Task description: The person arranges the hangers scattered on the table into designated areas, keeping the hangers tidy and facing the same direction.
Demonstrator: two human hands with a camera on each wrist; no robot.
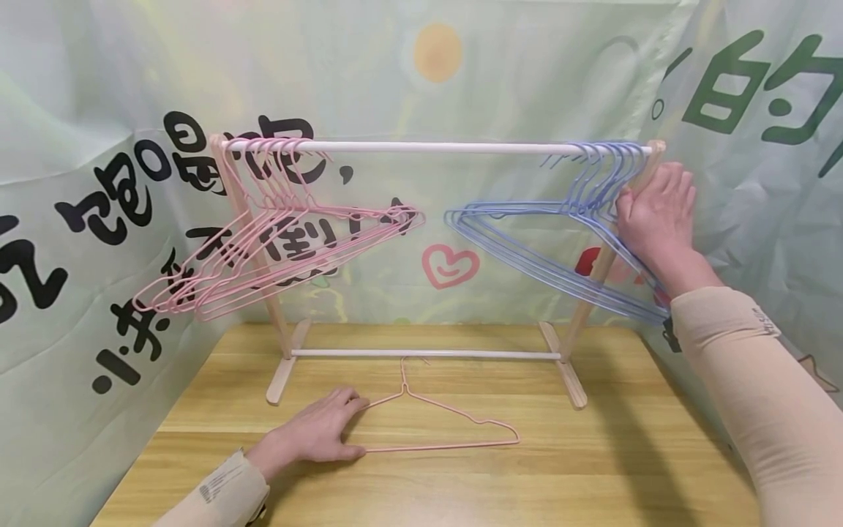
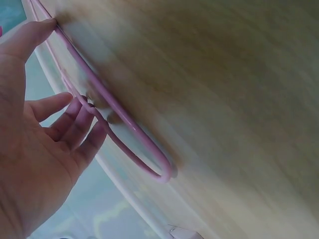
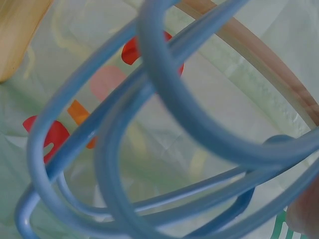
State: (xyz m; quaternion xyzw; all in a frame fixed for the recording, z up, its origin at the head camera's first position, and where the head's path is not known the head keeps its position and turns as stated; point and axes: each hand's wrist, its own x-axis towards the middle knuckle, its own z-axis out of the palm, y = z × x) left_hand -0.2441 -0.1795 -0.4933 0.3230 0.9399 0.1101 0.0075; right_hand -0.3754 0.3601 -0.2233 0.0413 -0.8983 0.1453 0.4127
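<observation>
A pink wire clothes hanger (image 1: 448,446) lies on the table, its hook near the rack's lower bar. My left hand (image 1: 319,428) holds its left end, the thumb at the bottom wire and the curled fingers at the sloping shoulder wire, as the left wrist view also shows. My right hand (image 1: 658,216) is raised at the right post (image 1: 602,265) of the clothes rack, thumb on one side and fingers on the other. Several blue hangers (image 1: 527,245) hang right beside it; their wires (image 3: 172,99) fill the right wrist view, where most of that hand is hidden.
Several pink hangers (image 1: 263,249) hang at the left end of the rack's white top bar (image 1: 428,148). The rack's wooden feet (image 1: 564,366) stand toward the back of the wooden table (image 1: 461,490). A printed cloth (image 1: 369,66) hangs behind and at both sides.
</observation>
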